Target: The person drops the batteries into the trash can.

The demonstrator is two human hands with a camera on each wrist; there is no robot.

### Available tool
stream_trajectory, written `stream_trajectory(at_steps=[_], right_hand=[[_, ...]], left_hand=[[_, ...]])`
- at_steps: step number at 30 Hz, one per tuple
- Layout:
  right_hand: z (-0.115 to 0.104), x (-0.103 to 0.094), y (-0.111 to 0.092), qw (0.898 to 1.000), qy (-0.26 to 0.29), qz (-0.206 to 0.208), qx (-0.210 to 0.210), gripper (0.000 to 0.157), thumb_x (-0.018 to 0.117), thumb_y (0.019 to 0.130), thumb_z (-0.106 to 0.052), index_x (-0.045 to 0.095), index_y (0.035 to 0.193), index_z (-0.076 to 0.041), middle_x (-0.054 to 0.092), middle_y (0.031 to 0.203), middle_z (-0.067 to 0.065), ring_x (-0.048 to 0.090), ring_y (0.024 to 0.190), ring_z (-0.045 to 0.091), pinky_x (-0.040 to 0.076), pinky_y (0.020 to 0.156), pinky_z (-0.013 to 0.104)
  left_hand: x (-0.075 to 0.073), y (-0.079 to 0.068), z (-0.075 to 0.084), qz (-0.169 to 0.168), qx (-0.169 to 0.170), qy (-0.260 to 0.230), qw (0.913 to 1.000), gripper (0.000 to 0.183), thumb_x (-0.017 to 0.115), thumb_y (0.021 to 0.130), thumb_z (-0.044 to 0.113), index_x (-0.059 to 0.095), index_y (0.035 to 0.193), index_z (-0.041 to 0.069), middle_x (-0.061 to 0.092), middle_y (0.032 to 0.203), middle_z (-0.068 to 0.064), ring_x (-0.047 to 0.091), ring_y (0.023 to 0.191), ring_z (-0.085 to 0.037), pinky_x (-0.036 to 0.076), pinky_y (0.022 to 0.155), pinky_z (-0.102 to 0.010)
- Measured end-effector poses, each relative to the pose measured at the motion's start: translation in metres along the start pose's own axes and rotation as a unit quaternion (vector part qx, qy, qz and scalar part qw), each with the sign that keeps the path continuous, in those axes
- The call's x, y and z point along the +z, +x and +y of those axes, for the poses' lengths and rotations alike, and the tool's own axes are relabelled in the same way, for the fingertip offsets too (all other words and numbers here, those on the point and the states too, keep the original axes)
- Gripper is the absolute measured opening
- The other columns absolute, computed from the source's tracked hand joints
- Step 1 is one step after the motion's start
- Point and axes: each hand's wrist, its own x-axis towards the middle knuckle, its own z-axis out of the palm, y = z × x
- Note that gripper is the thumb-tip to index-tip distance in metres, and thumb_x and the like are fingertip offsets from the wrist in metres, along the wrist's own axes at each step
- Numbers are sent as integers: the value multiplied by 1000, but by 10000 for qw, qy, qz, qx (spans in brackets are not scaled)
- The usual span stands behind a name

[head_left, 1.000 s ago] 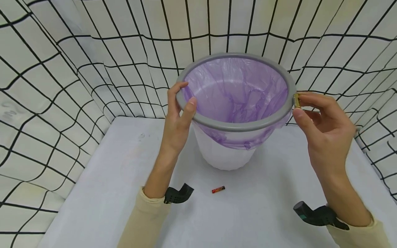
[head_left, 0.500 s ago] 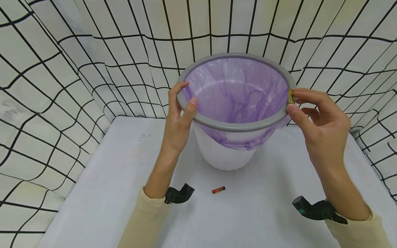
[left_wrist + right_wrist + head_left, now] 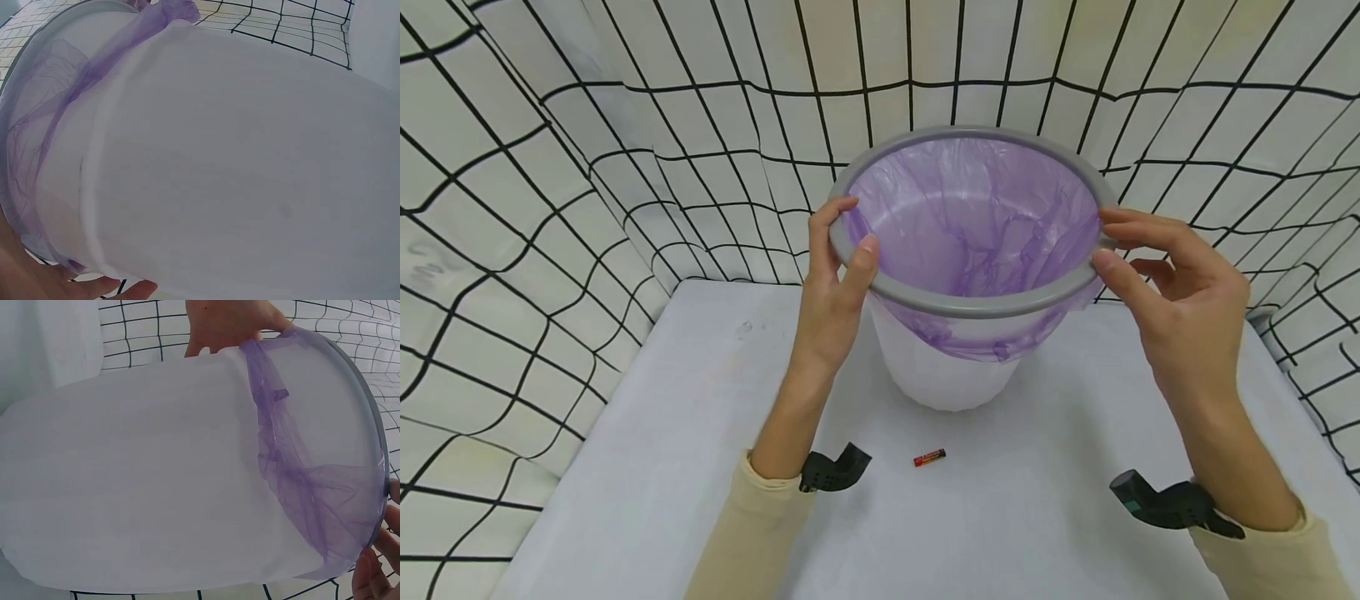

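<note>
A white trash can (image 3: 951,383) stands upright with a grey rim (image 3: 970,307) and a purple bag (image 3: 955,225) lining it, folded down over the outside. My left hand (image 3: 830,317) grips the rim on the left, thumb in front and forefinger reaching over. At the rim's right side is my right hand (image 3: 1187,292), with thumb and forefinger parted and their tips at the grey edge; nothing shows between them. The right wrist view has several of its fingers beside the rim. A red and black battery (image 3: 929,457) lies in front of the can.
The can stands on a white-covered table (image 3: 700,417). Black wire grid panels (image 3: 700,125) before pale walls close in the back and both sides. Black wrist devices (image 3: 835,468) are worn on both arms.
The right hand has shifted slightly left to the rim. The gold battery earlier between its thumb and forefinger is out of sight. The left hand keeps its grip.
</note>
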Motion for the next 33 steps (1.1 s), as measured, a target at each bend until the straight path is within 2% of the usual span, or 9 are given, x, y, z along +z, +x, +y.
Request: stream_trajectory(at_steps=[3,7,11,17,26,33], right_hand=[[0,0,-2,9997,262,28,-5,30,76,85,9,70,113,17,75,118,14,64,115,26,50,86,24],[-1,-2,-9,9995,293,81,-32,30,75,84,11,69,113,17,73,118,13,62,118,25,50,86,23],[0,-5,-17,9995,266,146,-73,31,75,82,13,69,112,17,70,118,13,60,118,24,50,85,22],[4,-10,-27,9986,526,74,-3,32,71,82,18,66,113,20,66,116,13,62,114,25,52,85,22],[18,-16,-51,9986,405,-317,141,35,69,82,22,63,116,22,67,116,12,62,113,22,52,90,22],[29,-19,-66,9967,527,-572,219,33,67,80,26,63,112,22,68,113,11,61,113,21,52,89,23]], left_hand=[[-1,0,1,-12,-47,39,10000,71,55,93,65,36,152,32,47,155,-1,55,133,-21,50,104,-53],[0,0,1,-19,-74,91,9999,71,55,93,67,36,152,33,46,156,1,54,134,-20,50,104,-54],[0,0,1,-19,-88,111,9999,70,55,93,65,35,153,33,46,156,2,53,134,-19,50,105,-53],[-1,-1,1,-5,-123,133,9998,69,54,93,65,36,152,34,47,155,1,54,133,-19,49,105,-54],[-1,-1,1,-12,-85,93,9999,68,54,94,61,35,153,33,44,157,1,53,133,-19,50,105,-53],[-1,-1,1,-2,-34,49,10000,67,55,94,62,36,152,33,45,156,-1,54,131,-20,50,105,-52]])
